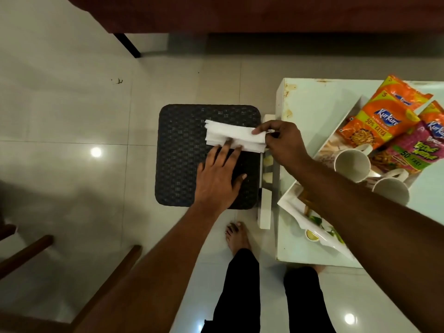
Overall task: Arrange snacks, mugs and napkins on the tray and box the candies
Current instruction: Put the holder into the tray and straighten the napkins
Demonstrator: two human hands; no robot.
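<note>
Napkins (230, 135) look like the step in hand: a folded white stack lies on the far part of a dark woven stool (182, 164), left of the table (312, 97). The left hand (218, 176) presses its straight fingers flat on the near edge of the stack, while the right hand (283, 143) pinches the stack's right end between thumb and fingertips.

On the table to the right, the tray (286, 200) already holds several snack packets (374, 121) at its far end and two white mugs (352, 162) nearer the middle, so those parts seem done. The napkins are not yet on the tray. Neither candies nor a box can be made out here, so boxing them appears to be still ahead, roughly the latter half of the job.
</note>
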